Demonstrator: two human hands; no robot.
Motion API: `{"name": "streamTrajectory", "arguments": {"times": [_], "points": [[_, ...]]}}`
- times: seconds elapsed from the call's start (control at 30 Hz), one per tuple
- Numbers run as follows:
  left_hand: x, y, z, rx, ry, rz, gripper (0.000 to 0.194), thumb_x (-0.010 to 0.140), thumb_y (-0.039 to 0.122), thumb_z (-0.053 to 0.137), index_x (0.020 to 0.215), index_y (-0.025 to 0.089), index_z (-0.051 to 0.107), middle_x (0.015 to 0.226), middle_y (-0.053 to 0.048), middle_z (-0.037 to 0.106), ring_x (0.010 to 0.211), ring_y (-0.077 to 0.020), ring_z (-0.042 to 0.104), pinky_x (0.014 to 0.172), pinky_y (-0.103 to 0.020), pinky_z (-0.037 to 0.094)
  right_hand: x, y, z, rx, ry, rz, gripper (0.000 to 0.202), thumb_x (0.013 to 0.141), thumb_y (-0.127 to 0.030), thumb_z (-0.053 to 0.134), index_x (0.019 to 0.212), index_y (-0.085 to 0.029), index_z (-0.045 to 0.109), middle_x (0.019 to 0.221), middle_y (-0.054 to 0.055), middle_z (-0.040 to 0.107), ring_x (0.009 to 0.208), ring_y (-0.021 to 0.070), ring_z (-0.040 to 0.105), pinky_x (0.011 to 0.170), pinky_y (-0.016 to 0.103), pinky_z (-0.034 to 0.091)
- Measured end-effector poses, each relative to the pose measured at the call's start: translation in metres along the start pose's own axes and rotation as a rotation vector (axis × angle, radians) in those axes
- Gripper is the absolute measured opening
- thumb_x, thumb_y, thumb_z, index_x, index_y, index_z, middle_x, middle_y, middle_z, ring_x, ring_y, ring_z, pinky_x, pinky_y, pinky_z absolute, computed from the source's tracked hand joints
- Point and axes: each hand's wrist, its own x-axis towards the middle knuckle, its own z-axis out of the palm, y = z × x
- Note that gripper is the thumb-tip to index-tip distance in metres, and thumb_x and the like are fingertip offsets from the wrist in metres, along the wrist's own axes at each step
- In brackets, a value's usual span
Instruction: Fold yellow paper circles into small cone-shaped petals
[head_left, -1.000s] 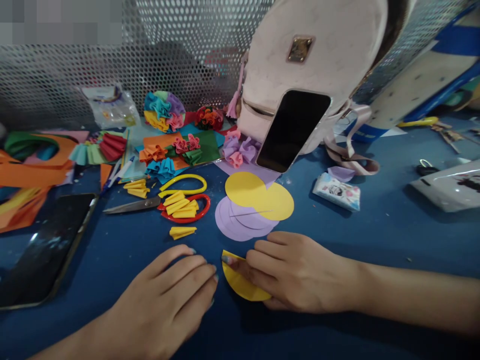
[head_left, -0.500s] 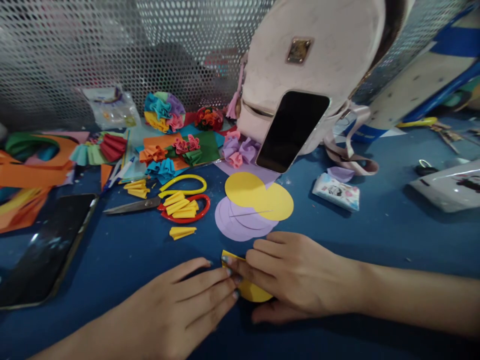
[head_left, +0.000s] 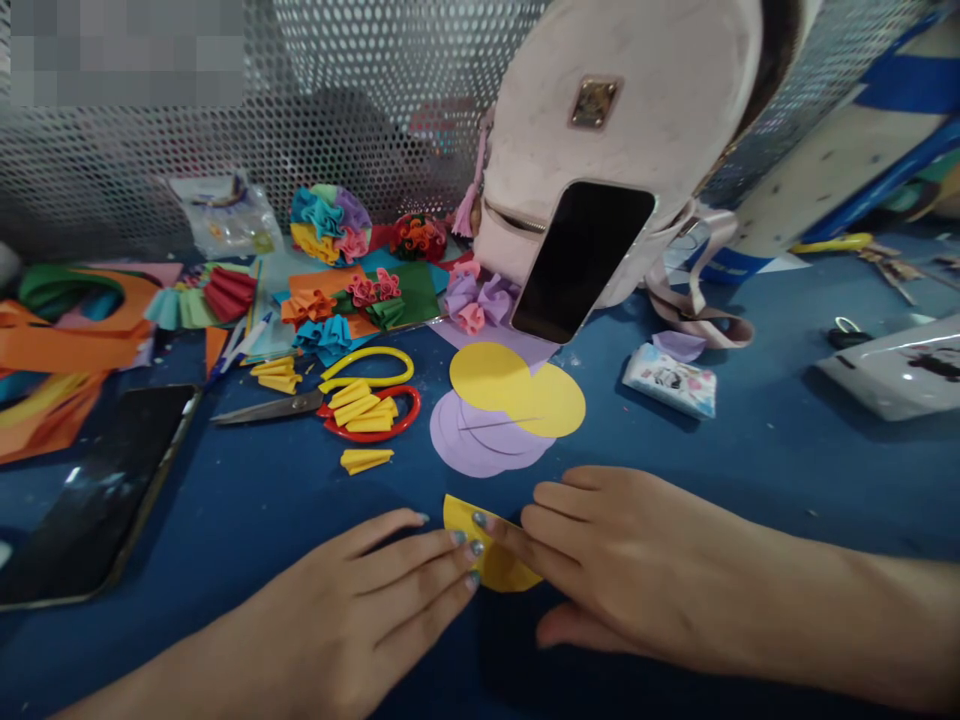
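A folded yellow paper piece (head_left: 499, 566), roughly a half circle, lies on the blue table between my hands. My left hand (head_left: 367, 600) rests flat with its fingers stretched out, the tips on the paper's left side. The index finger of my right hand (head_left: 622, 570) presses on the paper from the right; the thumb is spread apart below. Just beyond are yellow paper circles (head_left: 491, 376) overlapping purple circles (head_left: 457, 440), with a thin needle-like item across them. Small folded yellow pieces (head_left: 361, 408) sit on the red and yellow handles of the scissors (head_left: 281, 408).
A pink backpack (head_left: 615, 90) stands at the back with a phone (head_left: 585, 262) leaning on it. Another phone (head_left: 105, 490) lies left. Paper flowers (head_left: 330, 225), orange scraps (head_left: 67, 345), a tissue pack (head_left: 670, 382) and a white pouch (head_left: 900, 370) surround the work area.
My right hand has shifted slightly right, its index finger moving along the folded yellow paper and showing more of it. My left hand has stayed nearly still.
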Motion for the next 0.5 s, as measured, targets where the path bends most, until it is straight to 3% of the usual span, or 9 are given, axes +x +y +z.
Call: {"name": "streamTrajectory", "arguments": {"times": [0.4,0.5], "points": [[-0.002,0.000,0.001,-0.004,-0.015,0.007,0.037,0.107,0.016,0.039,0.137,0.016,0.060,0.140,-0.002,0.065,0.131,-0.0163,0.055,0.123,-0.037,0.030,-0.015,-0.009,-0.004,-0.018,-0.026,0.093,0.027,0.085,-0.044,0.078,0.085,-0.020,0.066,0.072,-0.002,0.067,0.061,0.0152,0.058,0.055,0.033,0.038],[-0.003,-0.001,0.002,-0.009,-0.013,0.011,0.037,0.106,0.017,0.042,0.139,0.016,0.059,0.142,-0.002,0.064,0.133,-0.0166,0.054,0.124,-0.038,0.027,-0.020,-0.008,-0.006,-0.005,-0.043,0.111,0.023,0.089,-0.042,0.074,0.088,-0.020,0.066,0.070,-0.001,0.067,0.060,0.0151,0.058,0.056,0.032,0.039]]}}
